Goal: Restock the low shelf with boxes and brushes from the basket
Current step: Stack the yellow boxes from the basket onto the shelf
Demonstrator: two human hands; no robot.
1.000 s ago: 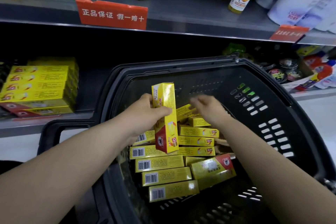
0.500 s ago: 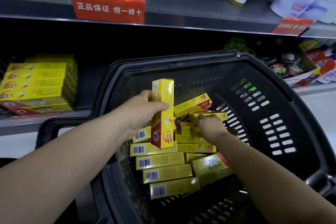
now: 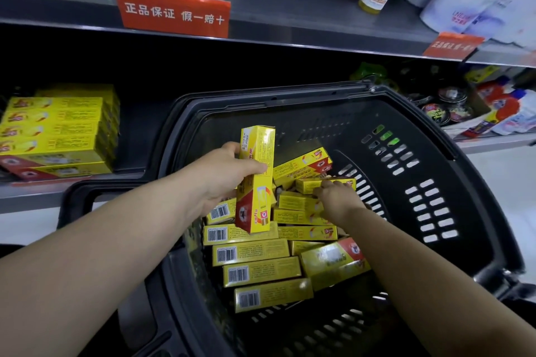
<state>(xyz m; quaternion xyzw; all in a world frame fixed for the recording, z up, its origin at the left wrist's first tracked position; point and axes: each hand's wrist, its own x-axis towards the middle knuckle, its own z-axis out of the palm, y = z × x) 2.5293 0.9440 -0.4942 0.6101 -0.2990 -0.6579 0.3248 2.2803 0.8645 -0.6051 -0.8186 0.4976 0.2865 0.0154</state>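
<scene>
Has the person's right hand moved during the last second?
Yes. The right hand has dropped away from the rear rim of the basket, down onto the yellow boxes.

obs: your left forearm [image 3: 116,240] and right forearm [image 3: 420,269] are bare along their whole visible length, uncovered to the frame edge. left hand [image 3: 226,174] and right hand [image 3: 339,200] bare as well; fingers [image 3: 252,166] ungloved.

Left forearm bare, in from lower left. Left hand [image 3: 229,174] grips a long yellow cardboard box with a red end [image 3: 256,197] upright, thumb across its front. Right forearm in from lower right. Right hand [image 3: 339,200] palm-down, fingers bent onto a small yellow carton [image 3: 304,185]; grip unclear.
</scene>
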